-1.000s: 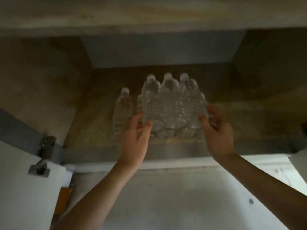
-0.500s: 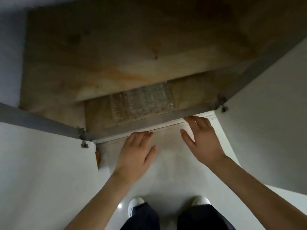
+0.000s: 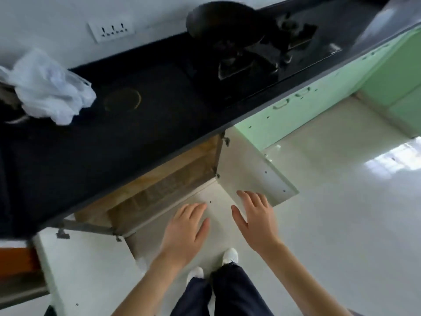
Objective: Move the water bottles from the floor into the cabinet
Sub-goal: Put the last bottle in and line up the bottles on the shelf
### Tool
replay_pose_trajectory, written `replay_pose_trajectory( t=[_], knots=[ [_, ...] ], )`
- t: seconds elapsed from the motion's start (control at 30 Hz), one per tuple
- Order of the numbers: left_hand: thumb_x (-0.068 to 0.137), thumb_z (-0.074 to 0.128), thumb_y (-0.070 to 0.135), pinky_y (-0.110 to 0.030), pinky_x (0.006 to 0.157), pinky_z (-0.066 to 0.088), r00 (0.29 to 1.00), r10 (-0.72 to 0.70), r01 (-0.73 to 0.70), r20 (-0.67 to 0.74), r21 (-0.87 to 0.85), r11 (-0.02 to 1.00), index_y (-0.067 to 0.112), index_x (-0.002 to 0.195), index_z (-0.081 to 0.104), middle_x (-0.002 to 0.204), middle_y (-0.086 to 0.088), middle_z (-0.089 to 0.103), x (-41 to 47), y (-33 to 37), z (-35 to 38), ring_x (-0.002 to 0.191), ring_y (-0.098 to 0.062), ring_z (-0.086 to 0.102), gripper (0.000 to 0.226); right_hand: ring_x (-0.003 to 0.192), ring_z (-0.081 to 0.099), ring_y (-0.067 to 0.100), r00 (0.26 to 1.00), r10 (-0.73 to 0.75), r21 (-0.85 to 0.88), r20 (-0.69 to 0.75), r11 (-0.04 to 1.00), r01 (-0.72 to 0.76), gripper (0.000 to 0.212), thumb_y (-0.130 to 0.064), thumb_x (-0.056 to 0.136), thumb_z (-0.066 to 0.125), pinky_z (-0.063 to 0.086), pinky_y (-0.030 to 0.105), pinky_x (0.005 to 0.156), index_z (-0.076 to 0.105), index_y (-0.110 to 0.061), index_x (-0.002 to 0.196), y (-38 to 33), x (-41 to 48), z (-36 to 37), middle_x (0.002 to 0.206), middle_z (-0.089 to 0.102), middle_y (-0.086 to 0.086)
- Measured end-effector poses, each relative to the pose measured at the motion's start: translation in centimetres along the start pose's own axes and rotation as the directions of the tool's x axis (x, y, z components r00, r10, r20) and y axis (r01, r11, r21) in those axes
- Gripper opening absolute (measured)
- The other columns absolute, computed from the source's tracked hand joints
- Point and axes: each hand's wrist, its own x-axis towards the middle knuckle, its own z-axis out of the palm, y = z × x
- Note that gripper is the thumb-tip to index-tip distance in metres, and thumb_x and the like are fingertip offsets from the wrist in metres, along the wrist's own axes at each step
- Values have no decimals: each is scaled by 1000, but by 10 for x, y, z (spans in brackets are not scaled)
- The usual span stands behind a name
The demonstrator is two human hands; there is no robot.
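Nearest the camera, dark trousers point(image 3: 227, 293) and white shoes point(image 3: 230, 255) are being shown standing on the pale floor point(image 3: 341, 236). Just beyond them the left hand point(image 3: 184, 231) and the right hand point(image 3: 257, 222) are being held out side by side but apart, palms down, with fingers straight and relaxed and nothing being gripped by either. Past the fingertips, the cabinet point(image 3: 198, 153) is being left wide open, its left door point(image 3: 86, 270) and right door point(image 3: 257, 172) swung outward. On the cabinet's bottom board a blurred row of clear shapes is being made out, judged to be the water bottles point(image 3: 168, 185), so the stowing step is being judged done for these. No bottle is being seen on the visible floor. The next move is being judged to call either for more bottles from outside the view or for both doors to be pushed shut. Farther off, a black tabletop point(image 3: 114, 137) is being occupied by a white plastic bag point(image 3: 50, 87) and a dark pan point(image 3: 223, 21).
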Motion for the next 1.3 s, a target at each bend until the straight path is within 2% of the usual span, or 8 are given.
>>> replay_pose_trajectory(
  t=[0.07,0.27,0.47,0.6,0.7,0.8,1.0,1.3],
  knots=[
    [99,27,48,-28,110,34,999,39,-37,32,-46,998,15,140,53,140,2,56,-6,17,-7,132,-16,47,58,107,61,28,996,51,-27,-79,998,-53,51,-47,94,42,54,41,88,63,-11,122,4,-24,-22,116,68,3],
    [95,6,63,-27,115,21,967,180,-182,180,-7,983,19,146,44,149,4,46,-11,37,2,141,-15,33,78,111,60,31,955,280,-22,-96,959,-283,58,-50,93,39,51,41,90,62,-10,128,46,-110,-37,121,67,5],
    [96,25,51,-35,112,36,944,258,-259,207,-24,966,15,140,52,141,-1,55,38,104,33,133,-17,45,63,116,58,29,844,481,77,-235,875,-477,61,-51,93,37,50,38,91,60,-8,130,125,-139,-80,122,67,6],
    [98,27,47,-33,109,34,912,354,-363,206,6,932,11,137,55,137,-3,59,94,185,63,129,-21,51,61,116,58,29,791,527,109,-309,846,-521,43,-34,96,58,50,38,92,59,-9,130,205,-139,-113,122,66,6],
    [97,29,45,-30,107,30,905,376,-389,199,27,921,10,134,58,133,-4,61,131,246,99,124,-23,54,58,114,60,31,775,564,125,-285,823,-553,42,-29,94,63,52,42,92,59,-7,129,273,-144,-133,122,67,9],
    [95,32,42,-34,104,39,902,372,-385,217,16,923,9,130,61,128,-4,64,150,302,142,118,-25,57,56,114,59,32,753,618,137,-226,786,-603,43,-29,94,63,51,43,92,59,-7,130,333,-157,-154,123,66,10],
    [94,36,38,-37,94,50,887,386,-403,254,15,915,8,123,66,119,-6,69,186,395,186,108,-26,63,51,115,58,30,781,589,103,-208,807,-581,40,-27,96,60,49,39,93,59,-7,130,429,-138,-222,122,66,9],
    [96,34,38,-38,95,49,929,333,-342,159,30,939,7,127,62,124,-7,66,327,460,226,112,-26,60,52,110,60,31,857,480,67,-189,877,-476,49,-40,95,45,52,38,87,60,-6,127,549,-17,-269,118,67,9]
  ],
)
